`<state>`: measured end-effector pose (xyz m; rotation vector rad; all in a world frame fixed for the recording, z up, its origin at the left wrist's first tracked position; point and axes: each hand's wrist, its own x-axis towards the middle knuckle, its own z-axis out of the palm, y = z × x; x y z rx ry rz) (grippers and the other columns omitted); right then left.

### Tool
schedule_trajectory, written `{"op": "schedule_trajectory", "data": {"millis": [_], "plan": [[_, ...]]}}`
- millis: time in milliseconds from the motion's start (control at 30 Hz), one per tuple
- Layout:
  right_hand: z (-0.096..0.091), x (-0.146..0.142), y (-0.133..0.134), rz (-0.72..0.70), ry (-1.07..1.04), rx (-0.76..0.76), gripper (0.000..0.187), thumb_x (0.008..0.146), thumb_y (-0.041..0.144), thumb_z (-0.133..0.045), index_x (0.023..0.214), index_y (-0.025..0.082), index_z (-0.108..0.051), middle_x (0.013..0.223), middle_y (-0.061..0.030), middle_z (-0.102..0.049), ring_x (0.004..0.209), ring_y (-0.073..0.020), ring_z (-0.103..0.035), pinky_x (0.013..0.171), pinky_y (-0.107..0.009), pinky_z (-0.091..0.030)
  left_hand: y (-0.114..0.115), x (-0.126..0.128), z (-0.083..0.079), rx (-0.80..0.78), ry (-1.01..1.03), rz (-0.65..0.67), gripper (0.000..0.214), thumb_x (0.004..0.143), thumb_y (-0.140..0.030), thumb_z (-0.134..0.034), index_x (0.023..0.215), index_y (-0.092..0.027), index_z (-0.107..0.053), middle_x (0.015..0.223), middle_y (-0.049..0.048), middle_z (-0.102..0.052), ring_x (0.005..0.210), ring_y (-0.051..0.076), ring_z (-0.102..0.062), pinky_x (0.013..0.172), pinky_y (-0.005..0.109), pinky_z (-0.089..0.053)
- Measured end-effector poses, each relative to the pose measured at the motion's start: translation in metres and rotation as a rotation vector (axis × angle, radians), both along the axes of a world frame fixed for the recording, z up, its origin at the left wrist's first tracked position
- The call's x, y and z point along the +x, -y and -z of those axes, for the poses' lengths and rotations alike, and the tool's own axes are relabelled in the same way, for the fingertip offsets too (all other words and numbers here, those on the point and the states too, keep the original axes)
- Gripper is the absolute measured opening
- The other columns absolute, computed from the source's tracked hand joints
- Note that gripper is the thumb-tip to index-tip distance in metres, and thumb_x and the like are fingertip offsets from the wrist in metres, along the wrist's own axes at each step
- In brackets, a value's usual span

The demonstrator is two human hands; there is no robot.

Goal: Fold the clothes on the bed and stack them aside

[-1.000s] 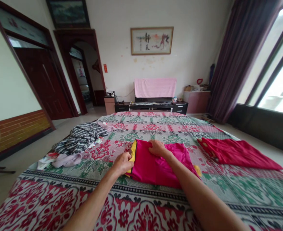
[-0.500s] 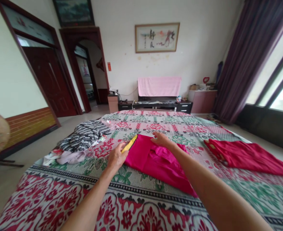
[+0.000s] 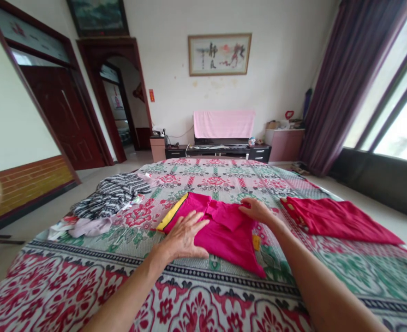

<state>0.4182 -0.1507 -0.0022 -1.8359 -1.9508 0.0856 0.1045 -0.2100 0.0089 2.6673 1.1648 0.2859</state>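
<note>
A bright pink garment (image 3: pixel 224 230) with a yellow trim lies spread on the flower-patterned bedspread (image 3: pixel 203 295) in the middle of the view. My left hand (image 3: pixel 184 237) lies flat on its near left part, fingers spread. My right hand (image 3: pixel 257 210) rests on the garment's right edge, fingers bent onto the cloth; whether it pinches the cloth I cannot tell.
A second red garment (image 3: pixel 331 219) lies to the right on the bed. A heap of striped and pale clothes (image 3: pixel 103 203) sits at the left. Beyond the bed stand a low dark cabinet (image 3: pixel 220 150) with a pink cloth, dark doors at left, curtains and windows at right.
My left hand let go of the yellow-trimmed edge and moved right onto the garment, now flat. My right hand slid from the top edge to the right side. The garment lies flatter.
</note>
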Motion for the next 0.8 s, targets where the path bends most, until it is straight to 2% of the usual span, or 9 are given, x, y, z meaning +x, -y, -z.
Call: {"op": "schedule_trajectory", "data": {"millis": [133, 267, 367, 500, 633, 700, 800], "plan": [[-0.005, 0.003, 0.003, -0.008, 0.008, -0.088, 0.022, 0.075, 0.030, -0.055, 0.083, 0.016, -0.070, 0.074, -0.0038, -0.066, 0.066, -0.0144, -0.055, 0.058, -0.023, -0.035, 0.002, -0.002, 0.009, -0.040, -0.038, -0.053, 0.083, 0.071, -0.063, -0.060, 0.143, -0.027, -0.037, 0.153, 0.0089, -0.029, 0.139, 0.032, -0.026, 0.111, 0.055, -0.026], [-0.008, 0.012, 0.002, 0.007, -0.024, -0.173, 0.023, 0.075, 0.031, -0.055, 0.069, 0.014, -0.068, 0.057, -0.0013, -0.058, 0.056, -0.0121, -0.049, 0.050, -0.023, -0.031, 0.004, 0.006, 0.007, 0.081, -0.013, -0.078, 0.083, 0.072, -0.046, -0.065, 0.145, -0.026, -0.032, 0.155, 0.0078, -0.024, 0.141, 0.032, -0.022, 0.112, 0.053, -0.024], [-0.009, 0.017, 0.001, 0.011, -0.056, -0.206, 0.024, 0.072, 0.031, -0.055, 0.058, 0.014, -0.063, 0.048, 0.0012, -0.050, 0.049, -0.0102, -0.044, 0.046, -0.023, -0.028, 0.009, 0.021, 0.001, 0.119, -0.025, 0.024, 0.080, 0.071, -0.039, -0.065, 0.144, -0.027, -0.035, 0.155, 0.0066, -0.024, 0.141, 0.031, -0.023, 0.113, 0.052, -0.023], [-0.011, 0.019, 0.003, 0.014, -0.140, -0.220, 0.022, 0.069, 0.028, -0.056, 0.051, 0.016, -0.057, 0.043, 0.0038, -0.044, 0.046, -0.0083, -0.038, 0.044, -0.023, -0.025, 0.017, 0.047, -0.001, 0.112, -0.013, 0.175, 0.082, 0.069, -0.046, -0.067, 0.142, -0.022, -0.039, 0.152, 0.0108, -0.031, 0.138, 0.031, -0.030, 0.112, 0.048, -0.027], [-0.013, 0.024, 0.005, -0.009, -0.247, -0.244, 0.023, 0.069, 0.031, -0.058, 0.052, 0.016, -0.057, 0.044, 0.0048, -0.044, 0.046, -0.0069, -0.036, 0.044, -0.022, -0.025, 0.023, 0.071, 0.003, 0.161, 0.020, 0.241, 0.076, 0.074, -0.049, -0.063, 0.140, -0.019, -0.041, 0.149, 0.0132, -0.036, 0.135, 0.031, -0.035, 0.111, 0.047, -0.030], [-0.012, 0.028, 0.005, -0.033, -0.354, -0.299, 0.020, 0.070, 0.031, -0.058, 0.057, 0.015, -0.061, 0.045, 0.0052, -0.045, 0.045, -0.0064, -0.036, 0.044, -0.021, -0.025, 0.027, 0.082, 0.004, 0.182, 0.028, 0.271, 0.066, 0.076, -0.047, -0.062, 0.134, -0.018, -0.047, 0.141, 0.0128, -0.047, 0.127, 0.029, -0.044, 0.107, 0.044, -0.035], [-0.011, 0.032, 0.005, -0.043, -0.486, -0.370, 0.017, 0.071, 0.030, -0.058, 0.070, 0.014, -0.066, 0.047, 0.0057, -0.047, 0.044, -0.0062, -0.036, 0.043, -0.020, -0.025, 0.032, 0.095, 0.003, 0.190, 0.015, 0.271, 0.035, 0.084, -0.034, -0.053, 0.115, -0.019, -0.060, 0.114, 0.0089, -0.064, 0.108, 0.024, -0.056, 0.095, 0.037, -0.045]]}}
